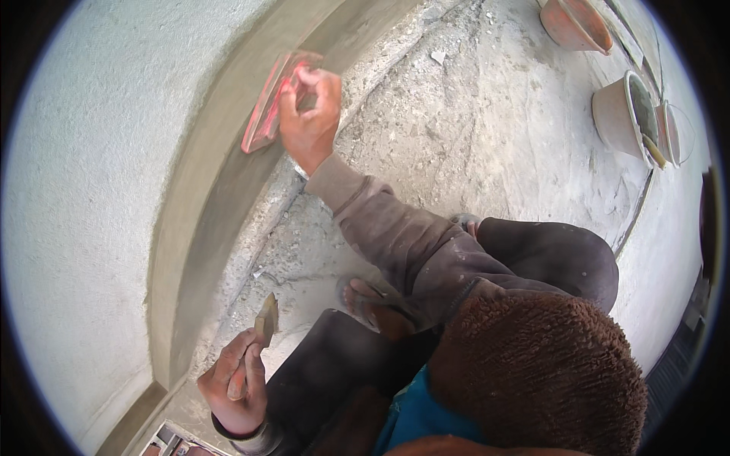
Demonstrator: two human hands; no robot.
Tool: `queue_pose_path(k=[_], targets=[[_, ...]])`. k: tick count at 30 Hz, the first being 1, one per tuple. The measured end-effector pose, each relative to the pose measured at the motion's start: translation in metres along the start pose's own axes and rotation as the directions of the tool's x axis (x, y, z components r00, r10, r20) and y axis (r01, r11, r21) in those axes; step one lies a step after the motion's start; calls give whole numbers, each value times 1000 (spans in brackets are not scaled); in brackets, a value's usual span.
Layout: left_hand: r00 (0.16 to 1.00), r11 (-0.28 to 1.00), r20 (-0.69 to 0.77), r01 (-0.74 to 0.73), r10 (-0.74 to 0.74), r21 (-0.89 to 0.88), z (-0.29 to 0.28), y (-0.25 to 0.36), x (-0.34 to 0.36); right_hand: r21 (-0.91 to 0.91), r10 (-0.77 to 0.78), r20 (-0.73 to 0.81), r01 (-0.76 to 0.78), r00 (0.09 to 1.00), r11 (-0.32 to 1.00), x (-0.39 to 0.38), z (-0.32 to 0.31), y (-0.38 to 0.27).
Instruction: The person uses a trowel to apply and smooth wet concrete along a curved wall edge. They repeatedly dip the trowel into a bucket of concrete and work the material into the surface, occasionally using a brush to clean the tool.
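Pinkish-red plastering float (264, 121) — flat, oblong (a little blurred).

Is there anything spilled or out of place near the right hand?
Loose pale chips lie scattered on the floor beside the right hand, so it looks littered. Nothing else clearly stands out.

Floor (502, 152): rough grey concrete, dusty. Crumbly debris scattered across it, heaviest toward the left edge. One pale chip (438, 57) sits near the far edge. By the right edge, close to a dark seam (636, 209): orange tub (566, 29) farthest off, then pale bucket (614, 118), smaller bucket (669, 133) just beside it. Sandaled foot (363, 296) planted mid-floor; second foot (472, 227) farther right, mostly hidden.
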State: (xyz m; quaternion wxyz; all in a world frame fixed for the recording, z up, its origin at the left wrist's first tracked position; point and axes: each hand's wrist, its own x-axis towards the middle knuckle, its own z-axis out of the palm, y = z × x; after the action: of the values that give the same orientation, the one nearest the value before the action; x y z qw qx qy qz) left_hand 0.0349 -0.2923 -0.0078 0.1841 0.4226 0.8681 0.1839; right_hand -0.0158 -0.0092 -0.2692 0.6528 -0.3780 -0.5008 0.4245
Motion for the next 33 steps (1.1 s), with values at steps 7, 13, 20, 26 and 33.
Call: queue_pose_path(k=[7, 13, 20, 26, 33], targets=[[1000, 1000, -5, 9, -9, -17, 1, -2, 6, -117, -98, -125, 83, 987, 990, 81, -12, 14], [998, 998, -12, 59, -59, -18, -6, -18, -12, 70, 144, -95, -138, 985, 988, 148, -24, 33], [999, 998, 29, -14, 16, -62, 5, -12, 15, -60, -108, -19, 107, 994, 992, 45, -7, 9], [958, 947, 35, 287, -285, -142, -10, -23, -20, 248, 150, 5, -146, 989, 958, 175, -34, 43], [994, 995, 84, 80, -75, -62, 4, -2, 18, -133, -83, 19, 85, 996, 987, -2, -9, 18]])
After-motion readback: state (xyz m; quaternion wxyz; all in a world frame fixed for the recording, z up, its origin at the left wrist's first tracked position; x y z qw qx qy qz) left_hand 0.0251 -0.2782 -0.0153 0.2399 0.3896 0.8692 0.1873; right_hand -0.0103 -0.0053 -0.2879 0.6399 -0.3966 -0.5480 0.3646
